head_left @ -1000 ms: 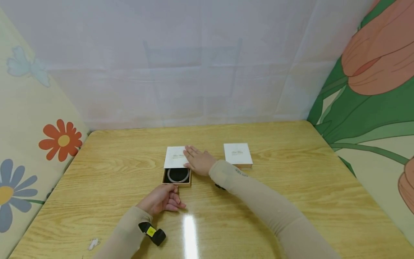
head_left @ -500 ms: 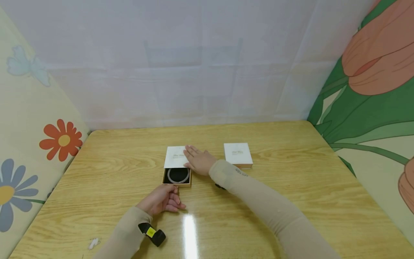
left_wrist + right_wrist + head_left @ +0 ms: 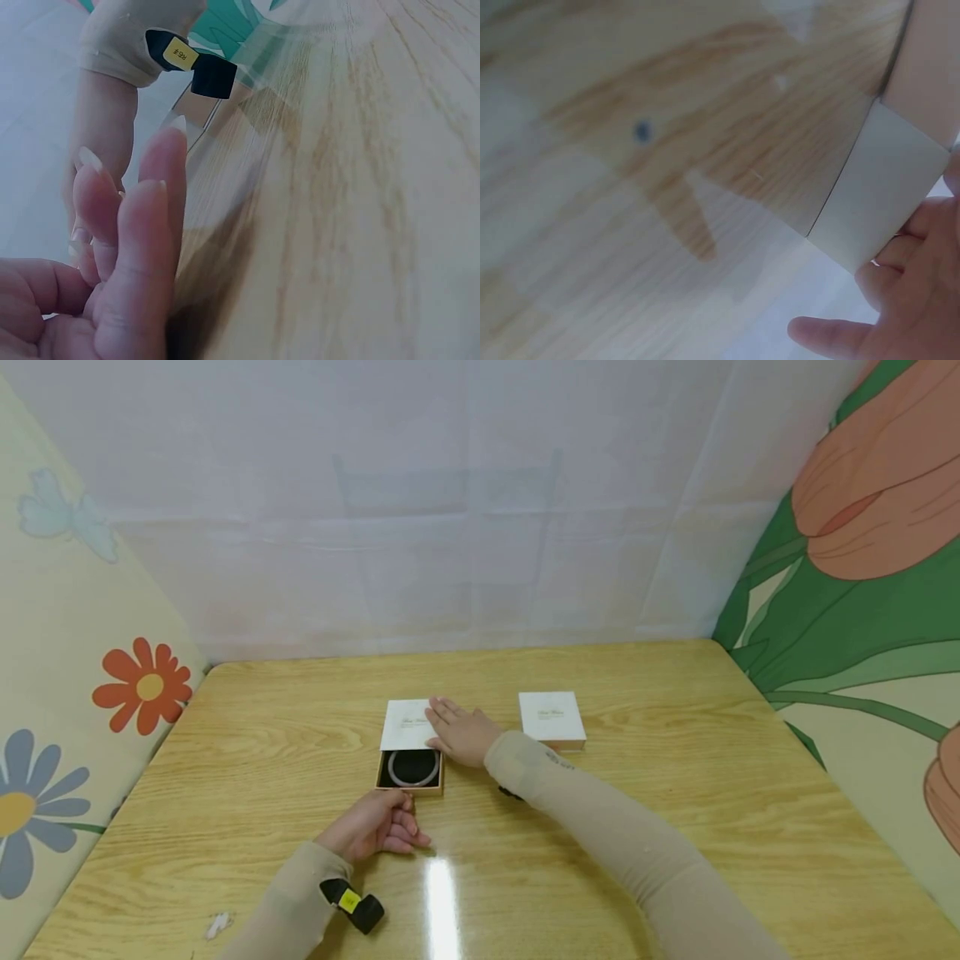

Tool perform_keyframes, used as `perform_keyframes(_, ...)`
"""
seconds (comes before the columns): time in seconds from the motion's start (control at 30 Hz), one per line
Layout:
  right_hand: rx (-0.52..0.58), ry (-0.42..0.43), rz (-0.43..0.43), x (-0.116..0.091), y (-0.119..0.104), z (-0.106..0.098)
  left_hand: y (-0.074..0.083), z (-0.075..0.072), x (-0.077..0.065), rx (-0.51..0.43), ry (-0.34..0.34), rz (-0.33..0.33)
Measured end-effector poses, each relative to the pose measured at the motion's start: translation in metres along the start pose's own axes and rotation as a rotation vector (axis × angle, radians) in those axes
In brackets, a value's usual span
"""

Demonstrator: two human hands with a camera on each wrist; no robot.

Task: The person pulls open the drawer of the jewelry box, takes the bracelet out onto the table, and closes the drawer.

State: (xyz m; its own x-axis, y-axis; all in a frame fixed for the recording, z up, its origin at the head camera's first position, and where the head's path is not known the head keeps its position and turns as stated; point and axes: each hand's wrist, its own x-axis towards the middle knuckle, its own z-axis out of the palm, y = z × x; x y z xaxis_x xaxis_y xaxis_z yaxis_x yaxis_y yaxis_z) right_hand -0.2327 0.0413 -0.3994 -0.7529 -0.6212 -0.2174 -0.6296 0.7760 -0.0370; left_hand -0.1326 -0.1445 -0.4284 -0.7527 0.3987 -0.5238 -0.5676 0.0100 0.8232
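Observation:
In the head view a small drawer-style box lies on the table. Its white sleeve (image 3: 405, 725) bears gold lettering, and the drawer (image 3: 442, 774) sticks out toward me. A pale greyish bangle (image 3: 412, 785) sits in the drawer's black lining, its far part close to the sleeve. My right hand (image 3: 467, 735) rests on the sleeve's right side with straight fingers. At the drawer's front edge is my left hand (image 3: 382, 822), thumb side touching there, other fingers loosely bent. The left wrist view shows those relaxed fingers (image 3: 142, 247); the drawer is hidden from that camera.
A second white-topped box (image 3: 552, 718) with the same lettering stands closed to the right, near my right sleeve (image 3: 585, 793). The wooden table (image 3: 712, 760) meets a pale cloth backdrop (image 3: 450, 568) behind. A small white patch (image 3: 218, 925) marks the front left.

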Motion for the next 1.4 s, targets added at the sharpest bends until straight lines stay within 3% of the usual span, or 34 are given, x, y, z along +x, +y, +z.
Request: perform_keyframes(1.4,0.011,-0.016,0.006,0.0030,0.0024,0.0021,-0.0008,0.0026,-0.0035,0.071,0.018,0.007)
